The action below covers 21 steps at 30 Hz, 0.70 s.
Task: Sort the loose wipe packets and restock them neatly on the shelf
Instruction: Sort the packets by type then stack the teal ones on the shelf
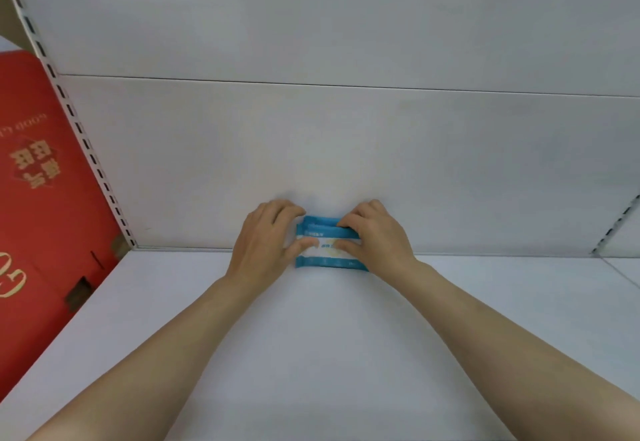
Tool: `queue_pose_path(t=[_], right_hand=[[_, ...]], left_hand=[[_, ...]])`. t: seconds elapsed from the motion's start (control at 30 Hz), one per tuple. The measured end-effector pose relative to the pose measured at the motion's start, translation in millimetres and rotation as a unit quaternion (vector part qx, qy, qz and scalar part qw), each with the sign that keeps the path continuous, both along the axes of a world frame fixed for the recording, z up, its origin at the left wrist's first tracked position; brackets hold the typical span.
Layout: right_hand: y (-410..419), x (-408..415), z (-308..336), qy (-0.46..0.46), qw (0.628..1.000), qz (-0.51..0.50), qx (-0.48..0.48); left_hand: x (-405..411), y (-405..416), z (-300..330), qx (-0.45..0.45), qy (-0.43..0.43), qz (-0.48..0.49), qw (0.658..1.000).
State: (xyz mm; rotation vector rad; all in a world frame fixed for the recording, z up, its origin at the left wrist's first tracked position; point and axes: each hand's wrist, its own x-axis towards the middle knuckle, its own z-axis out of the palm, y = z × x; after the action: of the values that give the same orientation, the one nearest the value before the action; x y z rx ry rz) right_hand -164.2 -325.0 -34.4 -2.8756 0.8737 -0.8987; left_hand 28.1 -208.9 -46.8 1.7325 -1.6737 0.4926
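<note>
Squaring blue wipe packets [330,248] vs shelf [311,336] back wall; left hand [266,244] & right hand [375,239] pinch stack ends. Next: let go w/o toppling.

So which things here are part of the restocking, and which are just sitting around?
Job: blue-and-white wipe packets, gripped at each end by left hand and right hand; white shelf under them.
Lying about: red printed carton beyond the slotted upright.

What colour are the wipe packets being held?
Blue with a white middle band, in the head view: wipe packets.
</note>
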Motion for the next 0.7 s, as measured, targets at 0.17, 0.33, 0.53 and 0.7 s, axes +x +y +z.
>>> queue_pose_path(t=[0.17, 0.33, 0.53, 0.7], right_hand=[[-0.6, -5.9, -7.6, -0.002, 0.999, 0.001, -0.045], [4.1, -17.2, -4.1, 0.077, 0.995, -0.042, -0.052], [10.7, -13.1, -3.6, 0.093, 0.990, -0.086, -0.065], [20.5, -6.7, -3.7, 0.108, 0.983, -0.131, -0.074]], left_hand=[[-8.6, -8.8, -10.8, 0.069, -0.024, -0.017, 0.997], [-14.3, -18.3, -16.8, 0.050, -0.036, -0.001, 0.998], [-16.7, -20.2, -19.5, 0.033, -0.037, 0.008, 0.999], [-20.9, -21.1, -17.9, 0.062, -0.031, 0.027, 0.997]])
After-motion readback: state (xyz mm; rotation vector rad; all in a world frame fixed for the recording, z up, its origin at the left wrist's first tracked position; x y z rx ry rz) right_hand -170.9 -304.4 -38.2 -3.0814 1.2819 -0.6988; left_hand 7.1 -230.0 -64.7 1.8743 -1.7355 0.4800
